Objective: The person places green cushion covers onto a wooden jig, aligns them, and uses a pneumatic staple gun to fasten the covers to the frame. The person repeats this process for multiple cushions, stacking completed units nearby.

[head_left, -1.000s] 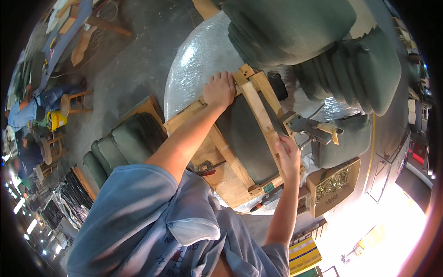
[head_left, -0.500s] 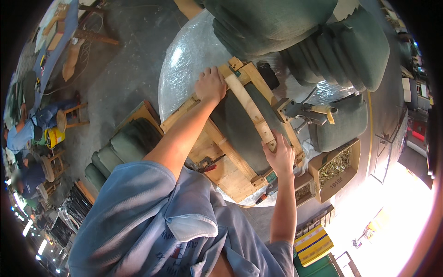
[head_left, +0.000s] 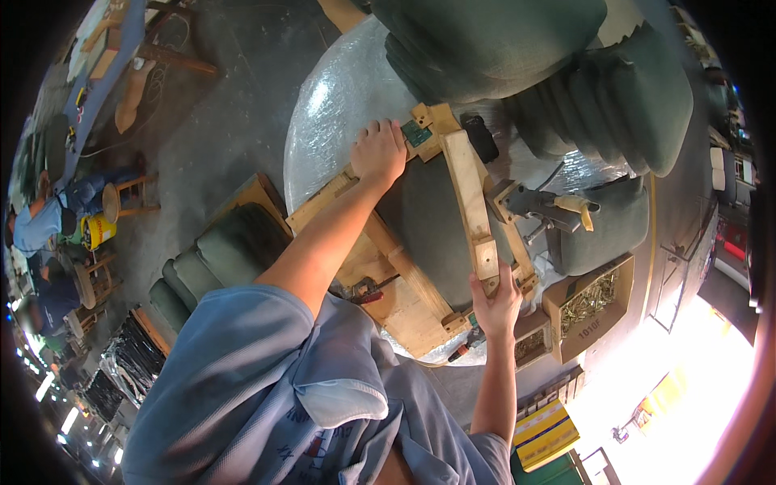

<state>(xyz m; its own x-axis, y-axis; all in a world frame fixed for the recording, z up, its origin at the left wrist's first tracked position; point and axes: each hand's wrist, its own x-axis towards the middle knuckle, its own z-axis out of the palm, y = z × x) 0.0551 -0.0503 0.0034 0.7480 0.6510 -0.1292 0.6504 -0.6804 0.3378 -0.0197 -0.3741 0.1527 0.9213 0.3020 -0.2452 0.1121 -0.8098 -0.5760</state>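
A wooden frame (head_left: 408, 275) with a dark green fabric panel (head_left: 432, 218) inside it lies on a round surface wrapped in clear plastic (head_left: 323, 121). My left hand (head_left: 378, 152) has its fingers curled over the frame's far left rail, near a corner with a green patch. In my right hand (head_left: 498, 301) is the near end of a pale wooden bar (head_left: 469, 186), closed in the fingers. The bar lies along the frame's right side, its far end close to the far rail. A red-handled tool (head_left: 368, 293) rests on the frame's bare board.
Dark green cushions (head_left: 501, 40) are stacked at the far side, with another cushion stack (head_left: 230, 250) at left. Right of the frame sit a dark metal tool with a tan-wrapped handle (head_left: 558, 208) and a cardboard box of small metallic pieces (head_left: 594, 303). People (head_left: 40, 218) sit farther left.
The wooden bar has shifted to the right and turned, its far end moving away from my left hand. My right hand has moved slightly nearer with it. My left hand stays on the rail.
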